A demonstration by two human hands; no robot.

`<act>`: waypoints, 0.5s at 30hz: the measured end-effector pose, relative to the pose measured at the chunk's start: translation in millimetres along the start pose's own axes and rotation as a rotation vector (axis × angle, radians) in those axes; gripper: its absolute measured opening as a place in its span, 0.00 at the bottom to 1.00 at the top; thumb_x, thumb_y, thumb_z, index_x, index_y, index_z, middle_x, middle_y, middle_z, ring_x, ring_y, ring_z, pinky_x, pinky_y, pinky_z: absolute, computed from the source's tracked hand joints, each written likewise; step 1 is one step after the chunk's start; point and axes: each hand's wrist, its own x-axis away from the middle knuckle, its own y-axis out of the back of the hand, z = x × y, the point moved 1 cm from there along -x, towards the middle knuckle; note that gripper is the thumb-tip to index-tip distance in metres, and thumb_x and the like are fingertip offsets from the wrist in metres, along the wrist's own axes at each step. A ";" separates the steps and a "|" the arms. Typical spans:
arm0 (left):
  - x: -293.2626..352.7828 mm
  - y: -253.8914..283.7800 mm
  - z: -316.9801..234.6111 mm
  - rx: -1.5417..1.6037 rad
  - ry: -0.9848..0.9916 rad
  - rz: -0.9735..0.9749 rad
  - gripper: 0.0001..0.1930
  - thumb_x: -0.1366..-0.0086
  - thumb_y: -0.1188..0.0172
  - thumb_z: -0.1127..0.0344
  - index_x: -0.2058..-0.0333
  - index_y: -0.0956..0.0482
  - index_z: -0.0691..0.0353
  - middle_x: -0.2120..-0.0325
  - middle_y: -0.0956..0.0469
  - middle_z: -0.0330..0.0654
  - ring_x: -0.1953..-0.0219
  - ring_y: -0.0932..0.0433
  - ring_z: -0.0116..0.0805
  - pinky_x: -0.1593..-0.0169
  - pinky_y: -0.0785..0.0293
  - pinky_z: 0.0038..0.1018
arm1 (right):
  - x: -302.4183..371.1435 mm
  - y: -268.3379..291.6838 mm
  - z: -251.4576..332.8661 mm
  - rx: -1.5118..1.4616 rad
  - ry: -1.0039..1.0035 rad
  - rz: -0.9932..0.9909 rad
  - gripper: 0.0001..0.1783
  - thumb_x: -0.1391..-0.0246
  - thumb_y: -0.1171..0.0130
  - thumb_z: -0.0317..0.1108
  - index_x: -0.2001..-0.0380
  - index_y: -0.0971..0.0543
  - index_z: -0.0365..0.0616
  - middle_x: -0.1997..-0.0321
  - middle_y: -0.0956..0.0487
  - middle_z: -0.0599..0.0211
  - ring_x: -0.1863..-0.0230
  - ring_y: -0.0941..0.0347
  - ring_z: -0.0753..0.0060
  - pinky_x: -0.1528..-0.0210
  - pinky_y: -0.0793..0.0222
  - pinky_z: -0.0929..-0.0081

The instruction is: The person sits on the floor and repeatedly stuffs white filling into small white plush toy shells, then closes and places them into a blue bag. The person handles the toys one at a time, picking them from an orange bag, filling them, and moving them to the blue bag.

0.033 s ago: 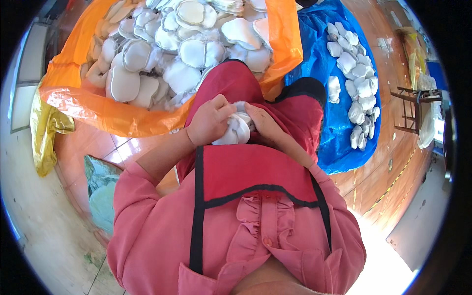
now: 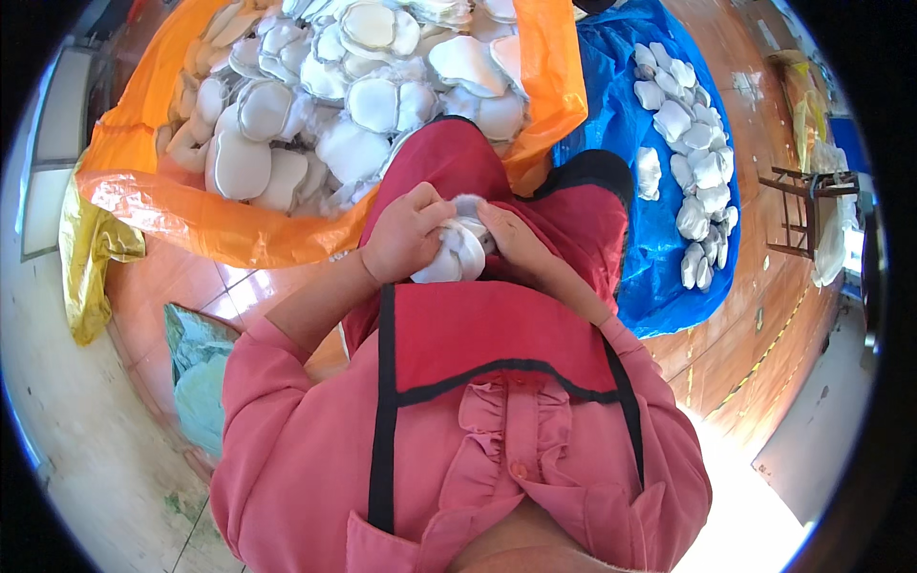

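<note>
Over my lap, my left hand (image 2: 411, 229) is closed on a white, soft, stuffed-looking fabric piece (image 2: 455, 252) with rounded, petal-like folds. My right hand (image 2: 516, 239) grips the same piece from the other side, its fingers pointing up along the edge. Some greyish fluff shows at the top of the piece, between both hands. Part of it is covered by my fingers. In front of me, an orange plastic bag (image 2: 239, 239) lies open, holding a large heap of flat white fabric pads (image 2: 373, 103) with fuzzy edges.
To the right, a blue plastic sheet (image 2: 611, 105) bears several bunched white pieces (image 2: 702, 172). A wooden stool (image 2: 807, 205) stands at the far right. On the left are a yellow bag (image 2: 86, 248) and a green bag (image 2: 199, 382) on the tiled floor.
</note>
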 end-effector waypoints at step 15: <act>-18.0 6.1 -22.0 -0.129 -0.051 -0.023 0.19 0.52 0.37 0.68 0.59 0.26 0.62 0.61 0.28 0.48 0.56 0.28 0.47 0.51 0.30 0.36 | -23.7 -2.8 12.1 0.428 0.218 -0.355 0.18 0.45 0.46 0.40 0.54 0.26 0.42 0.61 0.21 0.59 0.58 0.25 0.67 0.55 0.31 0.70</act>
